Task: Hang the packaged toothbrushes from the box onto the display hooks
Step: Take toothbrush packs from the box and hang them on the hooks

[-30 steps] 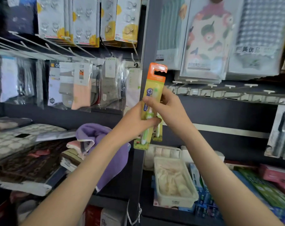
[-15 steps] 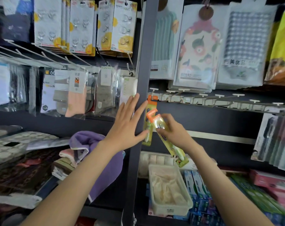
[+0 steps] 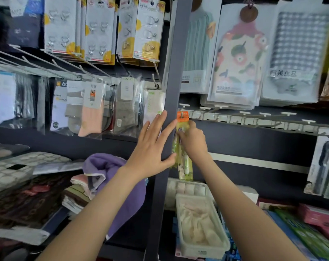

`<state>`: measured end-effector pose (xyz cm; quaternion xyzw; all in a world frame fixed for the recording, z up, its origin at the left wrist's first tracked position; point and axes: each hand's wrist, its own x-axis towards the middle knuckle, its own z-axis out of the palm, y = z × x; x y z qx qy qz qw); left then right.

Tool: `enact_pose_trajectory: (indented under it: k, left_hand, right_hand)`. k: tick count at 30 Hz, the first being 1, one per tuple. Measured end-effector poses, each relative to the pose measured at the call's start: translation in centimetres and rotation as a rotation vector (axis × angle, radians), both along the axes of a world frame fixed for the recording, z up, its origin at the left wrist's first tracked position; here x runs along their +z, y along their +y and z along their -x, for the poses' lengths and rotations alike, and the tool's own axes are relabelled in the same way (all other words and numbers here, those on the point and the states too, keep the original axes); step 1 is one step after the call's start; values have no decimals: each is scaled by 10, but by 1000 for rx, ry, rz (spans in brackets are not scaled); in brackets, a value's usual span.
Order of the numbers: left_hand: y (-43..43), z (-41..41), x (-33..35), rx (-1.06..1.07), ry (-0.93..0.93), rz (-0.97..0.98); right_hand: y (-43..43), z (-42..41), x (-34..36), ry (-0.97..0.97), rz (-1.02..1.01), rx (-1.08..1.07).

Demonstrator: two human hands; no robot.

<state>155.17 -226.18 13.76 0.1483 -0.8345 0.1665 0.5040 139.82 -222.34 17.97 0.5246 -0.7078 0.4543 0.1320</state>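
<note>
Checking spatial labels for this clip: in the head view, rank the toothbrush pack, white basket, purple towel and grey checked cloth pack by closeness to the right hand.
1. Toothbrush pack: in the right hand's grip.
2. White basket, below, and purple towel, to the left: too close to call.
3. Grey checked cloth pack: far up on the right.

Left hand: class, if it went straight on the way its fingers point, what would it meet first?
Probably the grey upright post, which the left hand seems to lie against; beyond it, the hanging toothbrush pack. Depth is unclear.
</note>
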Motion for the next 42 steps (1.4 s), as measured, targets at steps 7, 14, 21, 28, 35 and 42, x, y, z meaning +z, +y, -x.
enact_pose_trajectory:
  k: [7,14,21,28,35,42]
  left_hand:
    - [0,0,-1,30,-5,0]
    - [48,15,-76,37,183,-119]
    - [181,46,-250,-143,-52,-578]
    - [319,82,-404,-8,-573,-1303]
    - [391,87,-568,293,-935,-1677]
    - [398,74,-679,439,-989,-1640]
  right_hand:
    - [-10,1,-25,-45,-55,-67]
    - [48,9,-93,15,-45,-34]
    - [199,42,-226,-77,-124,166]
    - [359,123,-424,-421,-565,105]
    - [480,161,-626,-705,-1150,-32]
    - [484,142,-788,-705,-1474,102]
